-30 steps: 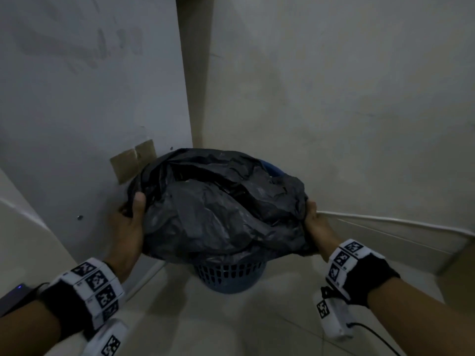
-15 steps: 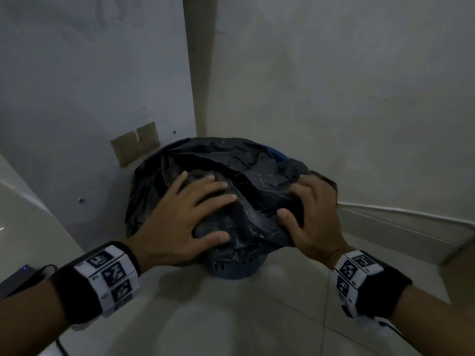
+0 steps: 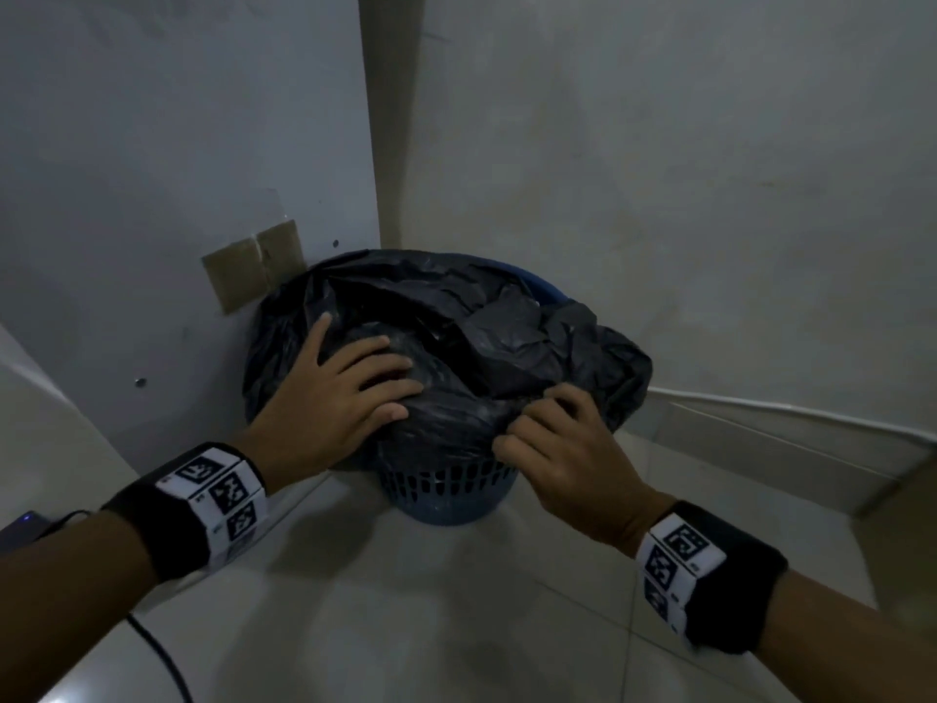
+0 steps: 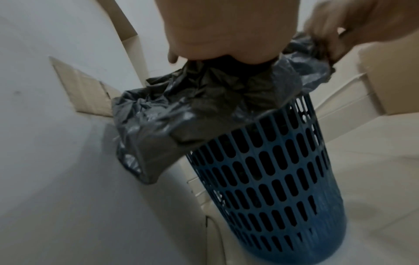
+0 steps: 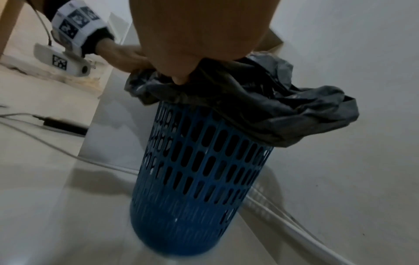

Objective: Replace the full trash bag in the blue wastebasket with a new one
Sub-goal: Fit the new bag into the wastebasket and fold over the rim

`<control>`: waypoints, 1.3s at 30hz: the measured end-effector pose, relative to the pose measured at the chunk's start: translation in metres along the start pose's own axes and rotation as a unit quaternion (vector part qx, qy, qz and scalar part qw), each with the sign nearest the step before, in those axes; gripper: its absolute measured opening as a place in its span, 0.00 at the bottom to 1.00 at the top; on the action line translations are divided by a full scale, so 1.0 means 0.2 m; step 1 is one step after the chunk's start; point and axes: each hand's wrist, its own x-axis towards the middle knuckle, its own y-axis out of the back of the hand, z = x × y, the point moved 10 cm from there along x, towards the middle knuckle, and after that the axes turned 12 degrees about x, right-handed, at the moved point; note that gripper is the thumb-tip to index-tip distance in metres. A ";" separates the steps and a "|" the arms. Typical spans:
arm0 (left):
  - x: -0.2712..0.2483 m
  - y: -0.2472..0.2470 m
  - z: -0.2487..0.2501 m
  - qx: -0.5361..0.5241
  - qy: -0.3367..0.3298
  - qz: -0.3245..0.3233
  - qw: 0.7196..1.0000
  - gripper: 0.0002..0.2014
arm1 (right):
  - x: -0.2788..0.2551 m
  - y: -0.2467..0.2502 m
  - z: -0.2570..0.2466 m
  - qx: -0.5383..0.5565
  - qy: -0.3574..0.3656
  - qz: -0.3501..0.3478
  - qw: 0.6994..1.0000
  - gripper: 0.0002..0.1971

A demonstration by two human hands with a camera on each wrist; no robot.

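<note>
The left hand (image 3: 324, 408) is pressing flat-fingered on the crinkled black plastic trash bag (image 3: 487, 337) mounding over the slotted blue plastic wastebasket (image 3: 446, 494); the right hand (image 3: 563, 454) is seemingly pinching its edge in a curled grip.

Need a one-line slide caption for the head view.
Left hand pressed flat on the black trash bag in the blue wastebasket while the right hand pinches its front edge.
</note>
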 end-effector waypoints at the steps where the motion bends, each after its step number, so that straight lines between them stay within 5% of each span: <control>1: -0.01 0.04 0.01 0.003 -0.007 0.037 0.999 0.20 | -0.02 -0.04 0.00 0.001 -0.002 -0.024 1.000 0.08; 5: -0.02 0.21 0.15 -0.009 -0.050 0.156 0.987 0.08 | -0.04 -0.08 0.12 0.011 -0.071 -0.058 0.996 0.08; 8: -0.02 0.21 0.30 -0.093 -0.068 0.104 0.988 0.05 | -0.07 -0.02 0.22 0.041 -0.153 -0.029 0.987 0.03; 11: -0.03 0.10 0.24 -0.242 0.136 -0.009 0.960 0.21 | -0.14 0.03 0.36 0.073 -0.293 0.032 0.953 0.08; 12: -0.07 0.01 0.21 -0.311 0.244 -0.081 0.915 0.27 | -0.20 0.05 0.43 0.092 -0.357 0.073 0.927 0.10; 13: -0.14 -0.10 0.21 -0.393 0.350 -0.171 0.833 0.31 | -0.26 0.06 0.49 0.116 -0.425 0.120 0.890 0.12; 14: -0.23 -0.19 0.26 -0.470 0.441 -0.256 0.720 0.34 | -0.35 0.05 0.55 0.146 -0.500 0.168 0.837 0.15; 15: -0.30 -0.25 0.33 -0.529 0.501 -0.319 0.606 0.37 | -0.45 0.02 0.60 0.191 -0.585 0.204 0.762 0.19; 17: -0.38 -0.28 0.48 -0.613 0.560 -0.365 0.421 0.44 | -0.64 -0.17 0.60 0.333 -0.748 0.206 0.536 0.29; 19: -0.37 -0.29 0.53 -0.680 0.589 -0.307 0.312 0.41 | -0.67 -0.32 0.46 0.467 -0.798 0.145 0.353 0.36; 20: -0.35 -0.30 0.53 -0.703 0.594 -0.263 0.289 0.38 | -0.63 -0.36 0.41 0.520 -0.787 0.132 0.303 0.35; 23: -0.30 -0.29 0.47 -0.733 0.586 -0.165 0.303 0.34 | -0.50 -0.37 0.42 0.613 -0.722 0.166 0.273 0.25; 29: -0.26 -0.25 0.32 -0.730 0.576 -0.067 0.361 0.23 | -0.39 -0.30 0.57 0.656 -0.642 0.247 0.310 0.22; 34: -0.25 -0.25 0.25 -0.743 0.577 -0.015 0.339 0.21 | -0.47 -0.36 0.57 0.620 -0.672 0.245 0.322 0.23; 39: -0.27 -0.28 0.23 -0.733 0.579 -0.004 0.357 0.20 | -0.47 -0.37 0.57 0.609 -0.672 0.253 0.336 0.24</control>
